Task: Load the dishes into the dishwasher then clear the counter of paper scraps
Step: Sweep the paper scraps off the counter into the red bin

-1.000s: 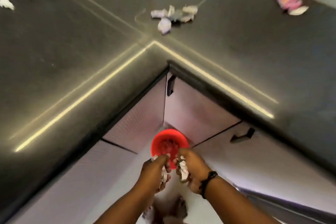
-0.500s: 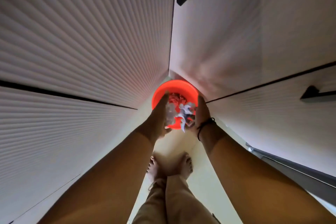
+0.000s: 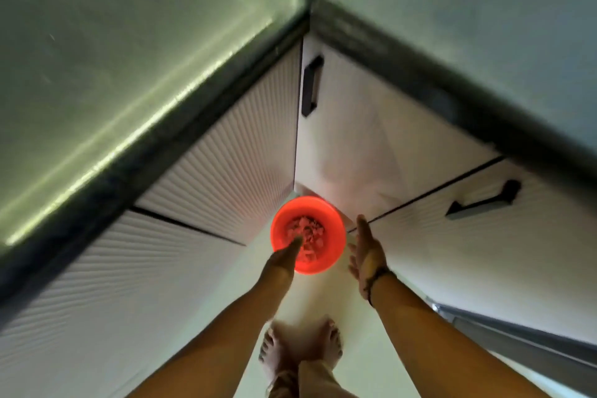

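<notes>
Both hands have let go of the paper scraps [image 3: 305, 236], which now lie in the red bucket [image 3: 308, 234] on the floor in the cabinet corner; left hand [image 3: 286, 257] reaches over its rim, grip unclear, right hand [image 3: 366, 250] open beside it, empty, below the blurred tabletop [image 3: 97, 52]

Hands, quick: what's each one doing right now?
Left hand: reaching into the red bucket; fingers hidden, cannot be told.
Right hand: open, fingers straight, holding nothing.

Bin [image 3: 308, 234] hemmed by cabinets [image 3: 226, 178]
</notes>
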Demonstrator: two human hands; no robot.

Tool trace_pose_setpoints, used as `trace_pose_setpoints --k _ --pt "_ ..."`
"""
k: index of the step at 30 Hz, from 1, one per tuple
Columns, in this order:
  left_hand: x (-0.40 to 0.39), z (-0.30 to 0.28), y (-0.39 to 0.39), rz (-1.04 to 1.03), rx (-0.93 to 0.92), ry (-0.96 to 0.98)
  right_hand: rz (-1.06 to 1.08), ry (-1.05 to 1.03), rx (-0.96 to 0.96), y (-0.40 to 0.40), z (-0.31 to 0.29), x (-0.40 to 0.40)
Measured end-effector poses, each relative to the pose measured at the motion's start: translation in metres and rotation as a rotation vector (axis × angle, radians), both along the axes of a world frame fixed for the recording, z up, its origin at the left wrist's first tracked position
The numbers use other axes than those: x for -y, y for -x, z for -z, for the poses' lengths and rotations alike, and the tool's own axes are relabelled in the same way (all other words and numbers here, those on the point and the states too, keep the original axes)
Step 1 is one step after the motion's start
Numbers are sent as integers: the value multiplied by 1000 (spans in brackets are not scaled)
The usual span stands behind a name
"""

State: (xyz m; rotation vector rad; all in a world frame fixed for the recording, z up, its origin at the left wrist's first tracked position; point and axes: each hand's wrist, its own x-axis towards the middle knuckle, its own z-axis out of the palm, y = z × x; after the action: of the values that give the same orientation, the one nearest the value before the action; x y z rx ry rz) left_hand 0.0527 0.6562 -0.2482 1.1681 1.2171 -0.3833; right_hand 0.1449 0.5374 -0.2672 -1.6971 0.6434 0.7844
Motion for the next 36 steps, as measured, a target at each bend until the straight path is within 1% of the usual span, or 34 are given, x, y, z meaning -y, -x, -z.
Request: trace_pose_setpoints --k 2,4,6,8,11,13,16,19,21,22,24,26,29,33,36 --pt "7 -40 3 142 152 -39 -157 52 126 4 -35 1" --pt "12 -74 4 281 278 -113 -252 61 190 5 -70 0" --pt "10 -108 1 395 382 -219 -354 85 233 5 -109 -1" --pt "6 -157 -8 455 467 -340 -449 126 295 -3 -149 -6" --pt "-3 -219 -21 487 586 -519 -625 227 454 -17 -207 -16" --pt "-10 -251 -31 472 671 -580 -674 294 565 -24 -248 -22" --pt "-24 -286 -50 406 815 -668 -687 266 672 -39 -292 -24" --pt "-42 -308 -71 369 869 -835 -660 222 735 -59 -324 -20" --pt "-59 -315 -88 373 844 -1017 -606 241 799 -77 -337 -16" --pt "-67 -317 -99 399 796 -1110 -592 277 826 -90 -340 -13" --pt "-81 -319 -115 491 598 -1211 -576 352 858 -115 -344 -4" --pt "-94 -316 -133 535 379 -1206 -572 445 884 -146 -345 10" --pt "-109 -304 -164 527 226 -1215 -564 607 894 -198 -340 28" --pt "-119 -289 -220 481 159 -1195 -500 750 836 -277 -336 45" --pt "-119 -280 -252 488 169 -1198 -525 877 804 -329 -334 54"
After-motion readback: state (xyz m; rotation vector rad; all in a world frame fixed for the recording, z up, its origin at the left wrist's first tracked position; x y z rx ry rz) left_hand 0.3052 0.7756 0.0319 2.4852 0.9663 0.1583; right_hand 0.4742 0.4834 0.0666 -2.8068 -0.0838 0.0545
